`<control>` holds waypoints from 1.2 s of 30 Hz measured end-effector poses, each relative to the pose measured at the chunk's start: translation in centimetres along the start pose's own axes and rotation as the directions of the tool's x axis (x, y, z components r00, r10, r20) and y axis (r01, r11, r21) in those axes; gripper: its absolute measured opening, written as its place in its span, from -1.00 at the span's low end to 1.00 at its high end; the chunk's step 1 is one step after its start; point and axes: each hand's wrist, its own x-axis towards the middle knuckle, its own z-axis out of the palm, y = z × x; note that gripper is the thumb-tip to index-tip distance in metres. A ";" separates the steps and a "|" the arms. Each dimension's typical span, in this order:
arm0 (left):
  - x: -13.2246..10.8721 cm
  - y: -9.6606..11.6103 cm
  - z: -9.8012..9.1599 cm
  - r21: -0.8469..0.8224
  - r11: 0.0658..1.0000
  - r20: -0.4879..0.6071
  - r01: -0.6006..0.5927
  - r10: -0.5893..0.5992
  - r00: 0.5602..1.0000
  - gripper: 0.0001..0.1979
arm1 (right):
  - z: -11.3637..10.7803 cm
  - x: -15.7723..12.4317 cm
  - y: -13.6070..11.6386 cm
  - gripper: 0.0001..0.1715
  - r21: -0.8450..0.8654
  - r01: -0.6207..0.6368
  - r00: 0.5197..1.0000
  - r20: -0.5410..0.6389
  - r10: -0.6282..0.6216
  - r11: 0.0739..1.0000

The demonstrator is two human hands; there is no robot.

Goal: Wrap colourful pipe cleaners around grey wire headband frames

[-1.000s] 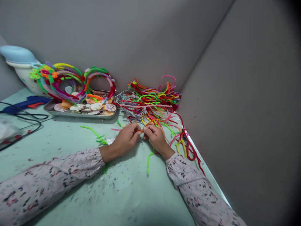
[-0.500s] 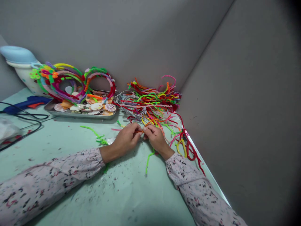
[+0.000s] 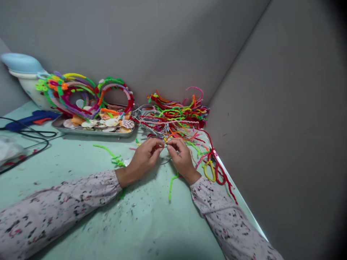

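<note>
My left hand [image 3: 146,157] and my right hand [image 3: 181,159] meet above the table, thumbs and fingertips pinched close together. Between the left fingertips a bit of orange pipe cleaner [image 3: 162,146] shows. A thin grey headband [image 3: 165,162] curves below the fingers, and my right fingertips pinch it near the orange piece. The fingers hide most of both. Just behind the hands lies a tangled pile of coloured pipe cleaners [image 3: 176,112] with grey wire bands [image 3: 148,117] among them. A green pipe cleaner [image 3: 170,187] lies below my right hand.
A metal tray [image 3: 94,133] holds shells and several wrapped headbands [image 3: 81,83]. Scissors with yellow handles [image 3: 209,171] and a red-handled pair [image 3: 221,173] lie at the right edge. Left are a blue glue gun [image 3: 24,121], black cable [image 3: 40,139] and lidded container [image 3: 29,79].
Both hands have risen slightly, and their fingertips have shifted along the held piece. More of the grey headband shows below them.
</note>
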 end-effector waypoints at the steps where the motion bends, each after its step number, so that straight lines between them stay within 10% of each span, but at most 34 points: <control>1: 0.0 0.0 0.0 0.005 1.000 -0.005 -0.007 0.007 1.000 -0.89 | 0.0 0.0 0.0 -0.89 -0.002 0.002 1.000 0.002 -0.002 1.000; 36: 0.0 0.6 -0.3 0.057 0.998 0.009 0.037 -0.037 0.999 -0.87 | 0.0 0.0 -0.2 -0.87 -0.003 0.008 1.000 -0.005 -0.008 1.000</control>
